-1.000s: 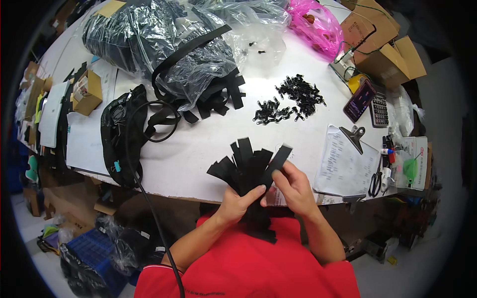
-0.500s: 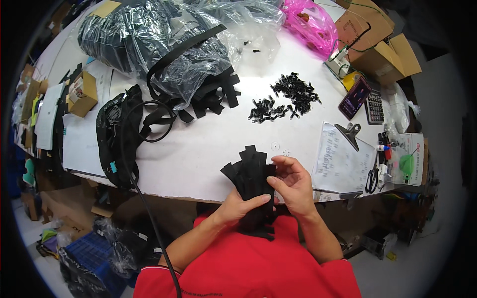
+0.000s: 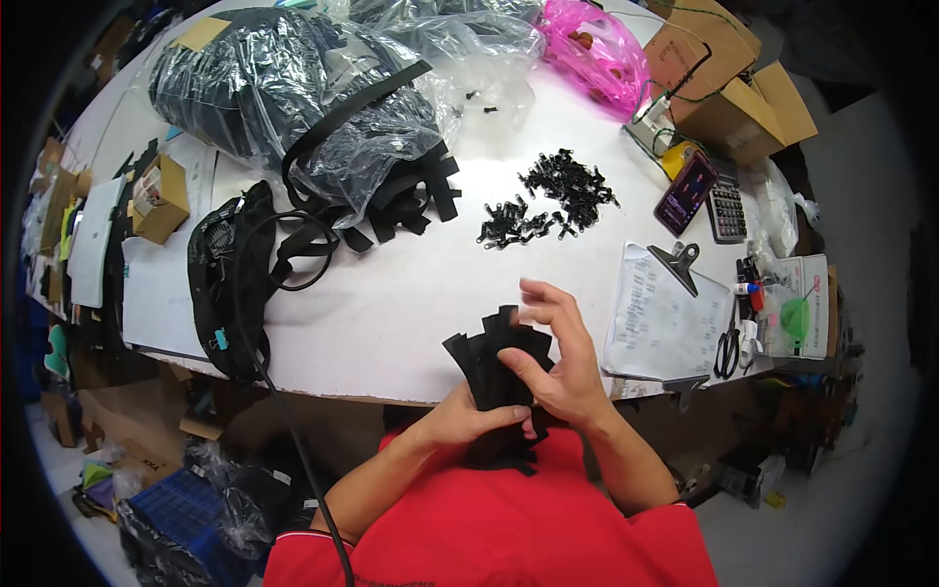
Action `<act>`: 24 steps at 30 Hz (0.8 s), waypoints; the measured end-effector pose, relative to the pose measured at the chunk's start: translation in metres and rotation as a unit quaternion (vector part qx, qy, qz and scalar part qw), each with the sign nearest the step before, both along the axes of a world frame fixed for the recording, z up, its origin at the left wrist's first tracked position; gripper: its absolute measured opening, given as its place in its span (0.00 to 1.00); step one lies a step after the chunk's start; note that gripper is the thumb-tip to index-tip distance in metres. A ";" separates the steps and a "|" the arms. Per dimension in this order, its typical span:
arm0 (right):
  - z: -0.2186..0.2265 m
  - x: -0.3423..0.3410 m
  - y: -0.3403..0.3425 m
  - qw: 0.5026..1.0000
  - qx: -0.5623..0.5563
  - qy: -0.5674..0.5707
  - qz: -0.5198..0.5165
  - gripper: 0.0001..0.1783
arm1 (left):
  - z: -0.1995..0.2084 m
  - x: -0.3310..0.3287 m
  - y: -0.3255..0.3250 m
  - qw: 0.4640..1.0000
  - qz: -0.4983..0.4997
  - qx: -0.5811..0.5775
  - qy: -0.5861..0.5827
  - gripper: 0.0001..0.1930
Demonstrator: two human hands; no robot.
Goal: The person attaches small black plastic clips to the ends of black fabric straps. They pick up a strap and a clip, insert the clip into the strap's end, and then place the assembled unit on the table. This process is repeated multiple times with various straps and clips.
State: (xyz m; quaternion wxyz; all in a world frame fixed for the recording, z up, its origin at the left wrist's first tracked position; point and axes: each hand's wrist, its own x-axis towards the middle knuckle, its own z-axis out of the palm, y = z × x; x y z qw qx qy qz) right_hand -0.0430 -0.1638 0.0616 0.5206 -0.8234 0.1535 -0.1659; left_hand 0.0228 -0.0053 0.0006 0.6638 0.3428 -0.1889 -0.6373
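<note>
A fanned bundle of black fabric strips [image 3: 497, 367] is upright in front of my red shirt, at the table's near edge. My left hand [image 3: 468, 415] is closed round its lower part, with the thumb across the front. At the bundle's right side, my right hand [image 3: 570, 372] has its fingers stretched up and apart, one of them blurred by motion. The right thumb lies against the front of the strips. Further up the table lies a loose pile of small black zipper sliders [image 3: 572, 189]. More black strips [image 3: 416, 196] spill from a clear plastic bag [image 3: 284, 88].
A clipboard with papers [image 3: 655, 323], black scissors [image 3: 727, 352], a phone [image 3: 685, 194] and a calculator [image 3: 727, 210] lie at the right. Behind them are an open carton [image 3: 748, 122] and a pink bag [image 3: 597, 59]. A black mesh pouch [image 3: 227, 284] and cable [image 3: 293, 426] are at left.
My right hand has moved slightly left and up over the strips, its fingers straightening. The fanned tops have tilted and shifted a little right. My left hand keeps its grip.
</note>
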 end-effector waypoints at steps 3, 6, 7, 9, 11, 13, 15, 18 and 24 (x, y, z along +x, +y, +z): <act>-0.006 0.009 0.000 0.992 0.107 0.045 0.047 0.22 | 0.006 0.004 0.008 1.000 -0.023 0.012 0.007 0.14; -0.002 0.018 0.006 0.991 0.048 0.052 0.116 0.19 | 0.006 0.010 0.015 1.000 -0.023 0.008 0.011 0.11; -0.004 0.023 0.003 0.987 0.044 0.061 0.144 0.18 | 0.007 0.011 0.018 1.000 -0.018 0.004 0.009 0.10; -0.014 0.044 -0.008 0.983 0.114 0.076 0.126 0.15 | 0.012 0.013 0.024 1.000 0.008 0.001 -0.012 0.08; -0.033 0.085 -0.023 0.997 -0.068 0.017 0.040 0.12 | 0.026 0.016 0.034 0.997 0.055 0.008 -0.053 0.08; -0.051 0.126 -0.026 0.971 -0.230 -0.062 0.019 0.13 | 0.025 0.020 0.047 0.996 0.085 -0.015 0.034 0.11; -0.054 0.159 -0.015 0.942 -0.328 -0.074 0.016 0.15 | 0.034 0.030 0.051 0.990 0.106 -0.041 0.079 0.14; -0.049 0.170 -0.013 0.900 -0.427 -0.076 0.038 0.15 | 0.022 0.041 0.055 0.977 0.134 -0.149 0.077 0.11; 0.001 0.080 0.007 0.954 -0.256 0.040 0.148 0.09 | -0.007 0.030 0.045 0.918 0.292 0.092 0.250 0.19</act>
